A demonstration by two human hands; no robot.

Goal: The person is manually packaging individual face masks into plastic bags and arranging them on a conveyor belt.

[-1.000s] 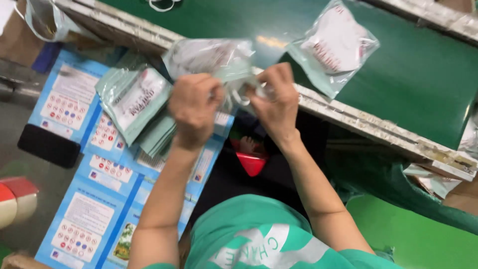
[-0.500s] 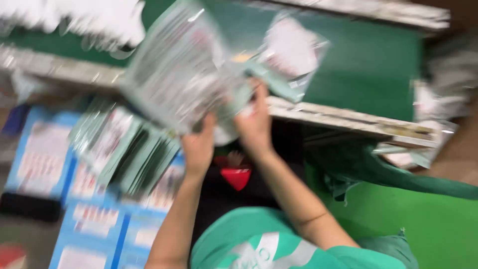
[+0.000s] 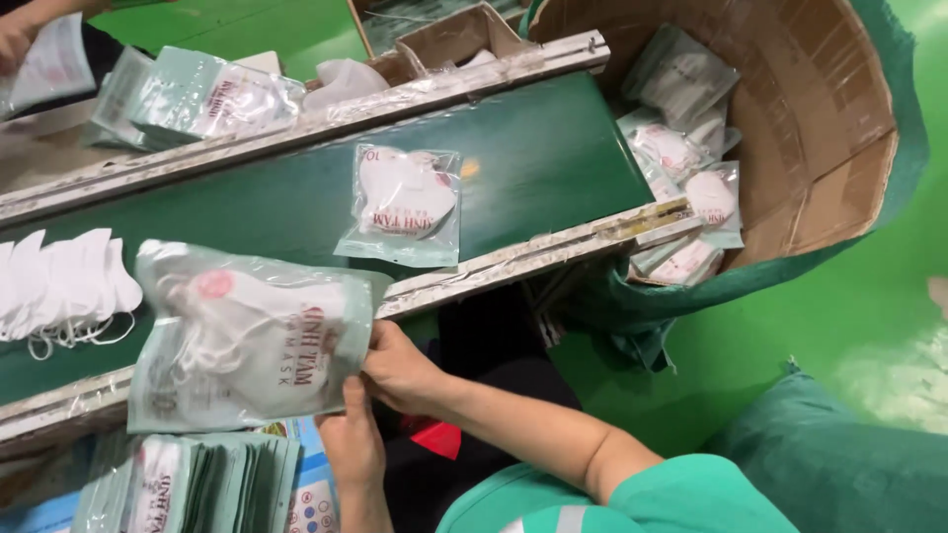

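Since half a second ago the view has swung right and steadied: the pouch (image 3: 247, 341) that was lifted high and blurred now sits low at the belt's (image 3: 553, 158) near rail, and a cardboard bin (image 3: 820, 118) of packed pouches has come into sight. Both hands grip this filled mask pouch at its right edge, left hand (image 3: 353, 444) under the bottom corner, right hand (image 3: 400, 370) on the side, fingers pinched shut. It looks packed and ready to be set down; that calls for a clean release. Another pouch (image 3: 403, 204) lies on the belt. Fingertips are hidden behind the film, and the stack (image 3: 188, 484) below is cut off.
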